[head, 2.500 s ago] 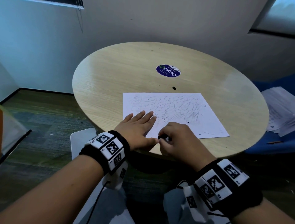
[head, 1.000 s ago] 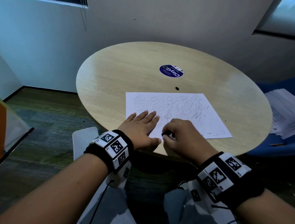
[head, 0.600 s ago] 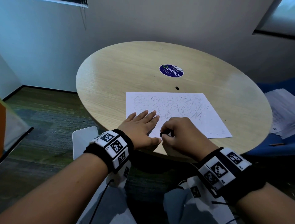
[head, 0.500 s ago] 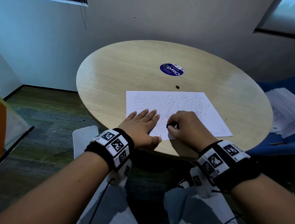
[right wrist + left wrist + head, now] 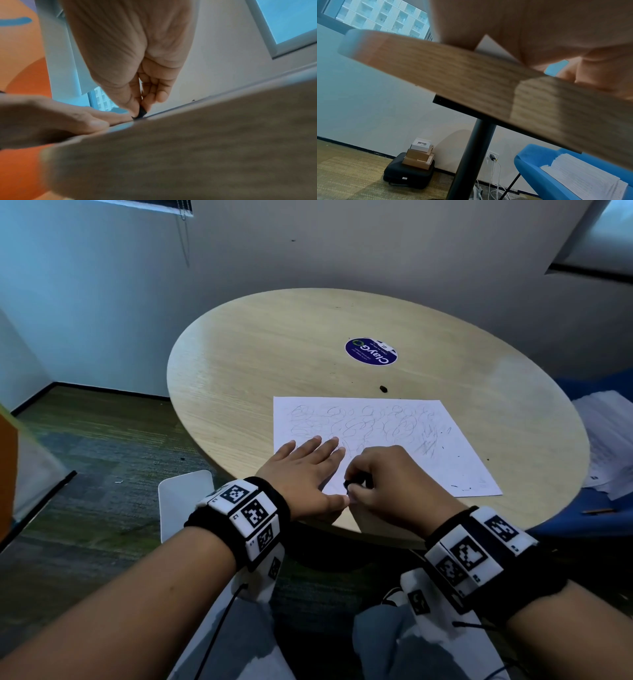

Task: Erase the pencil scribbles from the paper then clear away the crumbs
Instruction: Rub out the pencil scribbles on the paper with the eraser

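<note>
A white sheet of paper covered in pencil scribbles lies on the round wooden table. My left hand lies flat on the sheet's near left part, fingers straight, pressing it down. My right hand pinches a small black eraser between thumb and fingers. In the right wrist view the eraser touches the paper right beside the left thumb. Dark eraser crumbs lie on the sheet's near right part. In the left wrist view a corner of the paper shows under the palm.
A round blue sticker and a small dark lump lie on the table beyond the sheet. A blue seat at the right holds a stack of papers. A black table post stands below, with boxes by the wall.
My right hand has rubbed the eraser back and forth over the near part of the sheet: it went forward half a second ago and is now back near the left thumb. The left hand stayed put.
</note>
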Demonstrator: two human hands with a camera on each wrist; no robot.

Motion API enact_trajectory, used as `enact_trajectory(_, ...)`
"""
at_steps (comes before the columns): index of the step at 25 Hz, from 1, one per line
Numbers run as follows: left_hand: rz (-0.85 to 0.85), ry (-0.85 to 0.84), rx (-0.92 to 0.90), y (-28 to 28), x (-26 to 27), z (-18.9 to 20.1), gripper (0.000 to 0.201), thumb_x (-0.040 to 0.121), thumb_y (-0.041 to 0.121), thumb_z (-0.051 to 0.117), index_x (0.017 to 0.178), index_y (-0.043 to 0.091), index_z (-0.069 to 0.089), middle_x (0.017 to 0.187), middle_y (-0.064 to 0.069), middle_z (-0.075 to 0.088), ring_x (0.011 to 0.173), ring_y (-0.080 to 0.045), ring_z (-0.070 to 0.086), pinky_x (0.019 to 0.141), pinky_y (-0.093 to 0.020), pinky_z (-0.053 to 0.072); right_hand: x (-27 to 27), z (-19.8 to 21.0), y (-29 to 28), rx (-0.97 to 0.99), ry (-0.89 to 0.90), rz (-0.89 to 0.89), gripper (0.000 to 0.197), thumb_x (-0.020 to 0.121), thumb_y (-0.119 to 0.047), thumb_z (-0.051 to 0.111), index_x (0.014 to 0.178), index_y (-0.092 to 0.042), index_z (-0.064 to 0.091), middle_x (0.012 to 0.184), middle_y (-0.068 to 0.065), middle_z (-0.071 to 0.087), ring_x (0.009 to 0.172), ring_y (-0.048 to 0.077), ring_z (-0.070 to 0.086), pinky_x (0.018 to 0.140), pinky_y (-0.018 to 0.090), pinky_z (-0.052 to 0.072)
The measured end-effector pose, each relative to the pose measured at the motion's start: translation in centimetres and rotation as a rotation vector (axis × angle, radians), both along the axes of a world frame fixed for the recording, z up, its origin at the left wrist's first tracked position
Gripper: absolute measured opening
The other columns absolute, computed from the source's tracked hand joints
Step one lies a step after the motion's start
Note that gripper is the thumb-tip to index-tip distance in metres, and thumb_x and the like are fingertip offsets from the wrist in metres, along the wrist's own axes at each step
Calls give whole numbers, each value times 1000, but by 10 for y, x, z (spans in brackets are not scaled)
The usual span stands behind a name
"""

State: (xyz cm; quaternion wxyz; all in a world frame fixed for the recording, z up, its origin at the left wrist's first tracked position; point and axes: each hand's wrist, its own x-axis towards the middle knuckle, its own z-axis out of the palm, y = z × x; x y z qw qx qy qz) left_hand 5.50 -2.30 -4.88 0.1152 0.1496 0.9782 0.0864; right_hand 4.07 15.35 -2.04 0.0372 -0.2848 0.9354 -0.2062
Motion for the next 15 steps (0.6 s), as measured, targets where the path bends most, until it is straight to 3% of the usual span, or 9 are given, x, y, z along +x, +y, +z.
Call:
enact_trajectory(4,4,-1,0,0,0,-1,83,93,67,36,157,34,-5,162,17,-16,149,-5,-16,122,-37,-8,-12,1,5,5,47,-103,14,84,-13,60,87,-16,74,83,-5,63,79,10,55,72,23,42)
enact_trajectory(9,1,-2,4,-1,0,0,83,93,67,35,157,34,-5,162,17,-16,149,-5,-16,122,-38,-8,1,3,2,-1,-31,21,12,81,-14,64,83,-17,74,80,-6,65,74,6,55,70,23,44)
enact_trajectory(13,7,-1,-4,1,1,1,83,94,67,36,158,34,-5,163,16,-16,149,-5,-16,122,-37,-8,-11,0,7,-7,58,-114,15,84,-12,60,88,-15,74,85,-2,65,81,12,57,71,23,41)
enact_trajectory(15,6,-3,1,1,1,2,83,93,66,36,158,34,-5,163,16,-16,149,-5,-16,122,-37,-8,-2,-2,2,-22,37,-62,12,82,-13,62,85,-15,73,82,-3,63,78,12,56,70,25,43)
